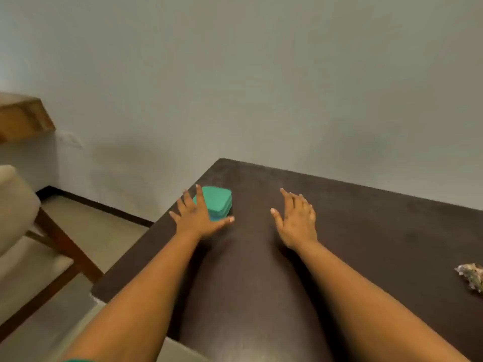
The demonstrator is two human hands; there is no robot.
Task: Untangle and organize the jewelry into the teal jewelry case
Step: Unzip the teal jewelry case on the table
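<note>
While the case (218,202) sits shut near the table's (366,231) far left corner, the left hand (197,218) lies over its near left part with fingers spread and straight, thumb stretched along the case's near edge; whether the palm presses on it or only hovers just above, I cannot tell. Nothing is gripped. The right hand (296,220) is apart from the case, out to its right over bare table, fingers straight and loosely fanned, holding nothing.

By its look the case is a small rounded-corner box with a seam line round its side (likely a zip, though too blurred to be sure). I would judge it light and fairly stiff, with a smooth skin that could slide on the polished dark wood if pushed from one side only. A sound hold would be one hand steadying the body from above or at the sides while the other works the seam at a corner.

At the right edge of the table lies a pale, glinting clump (471,279), partly cut off by the frame; it may be the jewelry, and if so it is thin, snag-prone stuff, best lifted by pinching single strands, not dragging the heap.
</note>
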